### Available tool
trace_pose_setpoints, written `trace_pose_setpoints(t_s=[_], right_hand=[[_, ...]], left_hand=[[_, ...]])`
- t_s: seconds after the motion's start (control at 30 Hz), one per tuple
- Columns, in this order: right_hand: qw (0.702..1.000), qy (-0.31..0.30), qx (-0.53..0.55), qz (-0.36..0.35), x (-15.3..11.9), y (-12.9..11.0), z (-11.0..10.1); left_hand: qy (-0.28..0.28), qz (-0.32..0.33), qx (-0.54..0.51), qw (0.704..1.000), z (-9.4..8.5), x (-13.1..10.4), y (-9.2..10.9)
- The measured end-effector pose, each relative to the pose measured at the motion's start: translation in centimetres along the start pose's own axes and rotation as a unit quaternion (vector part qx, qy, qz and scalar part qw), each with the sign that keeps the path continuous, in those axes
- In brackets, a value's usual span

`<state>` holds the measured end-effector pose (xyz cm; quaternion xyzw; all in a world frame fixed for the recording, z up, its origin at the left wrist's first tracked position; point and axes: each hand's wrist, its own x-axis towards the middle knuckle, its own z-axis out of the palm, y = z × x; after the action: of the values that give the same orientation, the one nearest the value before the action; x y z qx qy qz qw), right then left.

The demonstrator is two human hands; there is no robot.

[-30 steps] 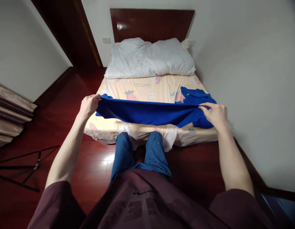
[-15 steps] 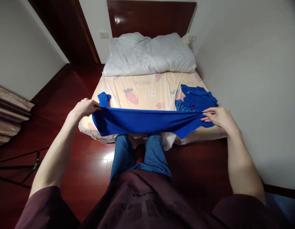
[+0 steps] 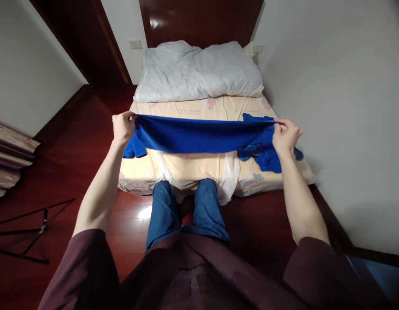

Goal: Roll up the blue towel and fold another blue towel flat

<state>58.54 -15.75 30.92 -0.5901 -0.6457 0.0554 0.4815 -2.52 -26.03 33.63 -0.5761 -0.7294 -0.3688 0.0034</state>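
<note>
Both hands are working well apart from each other, the left hand point(image 3: 123, 126) pinching one end and the right hand point(image 3: 286, 133) pinching the other end of a blue garment point(image 3: 189, 133), which is hanging between them over the bed point(image 3: 193, 165). Compared with half a second ago, the hands are now reaching farther out and holding the garment away from the body: its lower edge, which was covering the tops of the jeans point(image 3: 209, 206), is now clearing the knees and leaving a strip of patterned sheet showing on the near side of the hands. The upper edge is running nearly straight from hand to hand, while the lower part is bellying out and blurring slightly, as if the fabric is being swung or shaken; by my judgement this is smoothing the garment out, with the grip on both ends keeping its width spread. Just below the left hand a smaller blue piece point(image 3: 135, 148) is showing; I cannot tell whether it is belonging to the garment or lying separately. Behind and beside the right hand a rumpled blue clothes pile point(image 3: 269, 153) is lying on the bed, and beyond both hands a pale quilt point(image 3: 199, 73) is resting.
</note>
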Motion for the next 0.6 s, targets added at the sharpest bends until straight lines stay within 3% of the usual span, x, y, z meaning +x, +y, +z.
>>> trace_pose_setpoints(t_s=[0.1, 0.2, 0.33, 0.5, 0.6], right_hand=[[0.997, 0.034, 0.025, -0.066, -1.0, 0.4, -0.7], [0.993, 0.030, 0.008, -0.118, -3.4, 2.1, -0.7], [0.992, -0.022, -0.031, -0.123, -8.0, 6.0, 1.9], [0.986, -0.158, -0.026, -0.040, -14.9, 11.4, 7.9], [0.973, -0.226, -0.035, 0.028, -18.8, 13.8, 10.6]], left_hand=[[0.093, 0.041, -0.017, 0.995, -0.5, -0.5, -0.1], [0.099, 0.100, -0.014, 0.990, 0.3, -3.0, -1.9], [0.020, 0.099, 0.016, 0.995, 4.5, -8.1, -6.2], [-0.136, -0.018, 0.074, 0.988, 11.5, -14.7, -10.8], [-0.236, -0.082, 0.108, 0.962, 14.3, -17.9, -12.2]])
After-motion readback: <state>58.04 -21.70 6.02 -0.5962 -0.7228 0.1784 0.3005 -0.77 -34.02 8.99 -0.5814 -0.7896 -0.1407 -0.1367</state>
